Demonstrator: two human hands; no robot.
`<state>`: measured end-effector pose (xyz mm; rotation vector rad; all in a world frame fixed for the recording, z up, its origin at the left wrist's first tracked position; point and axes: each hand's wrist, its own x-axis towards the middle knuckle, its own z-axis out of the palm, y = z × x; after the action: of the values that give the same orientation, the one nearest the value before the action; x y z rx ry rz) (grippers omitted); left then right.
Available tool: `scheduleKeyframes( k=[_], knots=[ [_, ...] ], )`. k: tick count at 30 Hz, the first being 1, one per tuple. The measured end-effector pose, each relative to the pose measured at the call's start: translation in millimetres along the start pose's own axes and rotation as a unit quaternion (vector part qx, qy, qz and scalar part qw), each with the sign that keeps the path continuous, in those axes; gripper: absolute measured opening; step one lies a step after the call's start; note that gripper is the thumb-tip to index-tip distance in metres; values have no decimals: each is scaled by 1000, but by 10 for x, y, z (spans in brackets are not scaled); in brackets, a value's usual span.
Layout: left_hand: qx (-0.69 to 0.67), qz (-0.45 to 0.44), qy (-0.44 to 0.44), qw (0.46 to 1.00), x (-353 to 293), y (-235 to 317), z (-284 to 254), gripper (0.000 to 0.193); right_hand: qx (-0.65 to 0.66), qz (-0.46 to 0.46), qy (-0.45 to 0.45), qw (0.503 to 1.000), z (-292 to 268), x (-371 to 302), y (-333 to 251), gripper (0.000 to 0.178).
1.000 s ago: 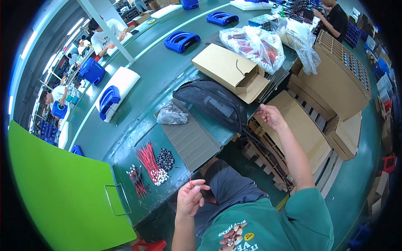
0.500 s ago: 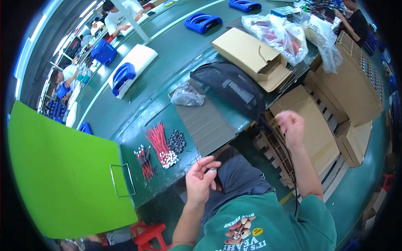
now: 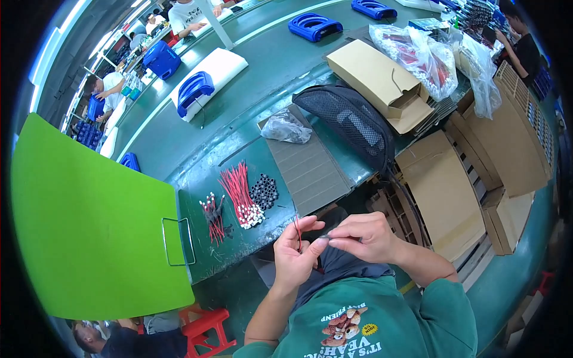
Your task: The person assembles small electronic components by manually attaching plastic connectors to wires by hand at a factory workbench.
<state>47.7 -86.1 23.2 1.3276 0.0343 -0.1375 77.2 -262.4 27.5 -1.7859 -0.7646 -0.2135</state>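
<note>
Over my lap, my left hand [image 3: 296,255] pinches a short red wire [image 3: 298,230] that stands up past its fingers. My right hand [image 3: 365,237] has come up against it, thumb and forefinger pressed together at the left thumb's tip. A small dark bit shows between the two hands, too small to name. Ahead on the green bench lies a bundle of red wires [image 3: 236,184] with white connectors at the near end. Right beside it is a pile of small black rings [image 3: 264,191]. A smaller bunch of red and black wires [image 3: 213,219] lies to the left.
A grey cardboard sheet [image 3: 307,170] with a clear plastic bag [image 3: 286,128] on it lies ahead. Beyond are a black mesh bag [image 3: 349,122] and a cardboard box [image 3: 379,74]. A green panel [image 3: 101,221] stands left. Blue housings [image 3: 314,27] sit on the conveyor; other people work around.
My right hand has moved left and down from above the cartons to meet my left hand. The left hand still holds the red wire. The view has shifted slightly.
</note>
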Motion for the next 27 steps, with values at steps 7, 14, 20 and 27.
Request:
scheduleKeyframes(
  k=[7,14,20,27],
  knots=[
    [29,22,16,999,0,-62,-62,40,30,88,-20,995,-24,61,-128,8],
    [90,59,16,994,-17,-51,-56,41,44,135,-30,989,-11,76,-111,8],
    [135,81,20,987,-19,-17,-34,41,76,165,-3,983,15,51,-97,6],
    [302,182,32,935,25,-1,-18,42,61,153,19,986,45,48,-91,8]
  ],
)
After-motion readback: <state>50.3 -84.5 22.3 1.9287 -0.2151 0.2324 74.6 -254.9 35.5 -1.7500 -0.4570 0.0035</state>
